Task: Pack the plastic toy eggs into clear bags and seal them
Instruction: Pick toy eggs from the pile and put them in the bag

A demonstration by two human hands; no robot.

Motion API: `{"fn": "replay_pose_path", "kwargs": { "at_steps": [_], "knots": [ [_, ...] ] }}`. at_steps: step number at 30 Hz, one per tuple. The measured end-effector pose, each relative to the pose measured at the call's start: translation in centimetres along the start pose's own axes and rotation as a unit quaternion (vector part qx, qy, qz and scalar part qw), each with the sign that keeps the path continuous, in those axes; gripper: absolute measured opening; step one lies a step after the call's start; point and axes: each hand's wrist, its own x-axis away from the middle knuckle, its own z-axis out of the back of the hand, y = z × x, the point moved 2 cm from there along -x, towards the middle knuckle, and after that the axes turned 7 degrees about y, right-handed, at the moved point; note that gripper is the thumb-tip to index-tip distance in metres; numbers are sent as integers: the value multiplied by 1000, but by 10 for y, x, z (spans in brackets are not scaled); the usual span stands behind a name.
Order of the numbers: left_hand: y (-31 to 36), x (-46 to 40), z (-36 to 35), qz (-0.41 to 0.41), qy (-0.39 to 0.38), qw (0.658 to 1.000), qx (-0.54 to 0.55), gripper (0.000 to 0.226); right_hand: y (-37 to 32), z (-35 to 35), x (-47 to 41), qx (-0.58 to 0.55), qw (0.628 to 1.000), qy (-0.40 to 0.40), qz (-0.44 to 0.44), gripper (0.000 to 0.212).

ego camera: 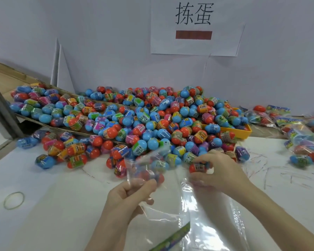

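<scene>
My left hand (132, 192) pinches the mouth of a clear bag (145, 169), held open above the white table (53, 205). My right hand (216, 171) grips a red-ended egg (198, 167) just beside that mouth. The egg pile (143, 120) lies directly behind, against the wall.

"拣蛋" on white wall sign (196, 28)

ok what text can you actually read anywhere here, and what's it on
"拣蛋": large black characters on the white paper sign on the wall.
Below them a red-brown bar hides any line there.
"6+": seemingly on some egg wraps, small.
Other egg labels and barcodes: too blurred.
Bag header strip by the hands: colourful print, unreadable.
</scene>
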Motion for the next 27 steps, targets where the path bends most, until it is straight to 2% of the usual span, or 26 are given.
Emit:
{"fn": "replay_pose_path", "kwargs": {
  "at_steps": [1,3,6,7,9,11,13,15,16,17,19,21,24,27],
  "knots": [
    [0,-1,-1,0,-3,1000,5,62,0,-2,0,-5,1000,0,5,37],
    [1,-1,-3,-7,-19,1000,2,68,2,-3,1,-16,1000,12,6,33],
    [7,1,-8,-22,-42,999,1,50,3,-5,1,19,998,34,49,24],
    [8,0,-9,-30,-47,998,-5,47,2,-4,2,-7,997,51,51,20],
    [11,0,-11,-58,-56,996,-22,45,-3,5,4,-152,985,81,4,16],
    [14,3,-15,-94,-67,993,-37,42,-16,25,8,-334,933,133,-27,19],
    [16,5,-20,-131,-75,988,-44,27,-35,53,15,-428,881,197,43,27],
    [17,6,-26,-156,-77,984,-43,9,-58,76,27,-468,846,207,148,32],
    [18,8,-29,-164,-79,983,-39,5,-69,83,32,-456,848,198,183,33],
    [19,10,-32,-171,-84,981,-36,3,-78,87,36,-413,866,186,212,33],
    [23,17,-37,-193,-98,976,-36,5,-89,88,38,-239,914,185,270,29],
    [26,24,-40,-210,-112,971,-37,10,-89,86,36,-83,935,204,278,31],
    [27,29,-41,-226,-119,965,-69,24,-87,88,33,-34,946,194,258,35],
    [28,29,-40,-228,-115,962,-93,27,-87,92,33,-4,949,156,274,40]
  ]
}}
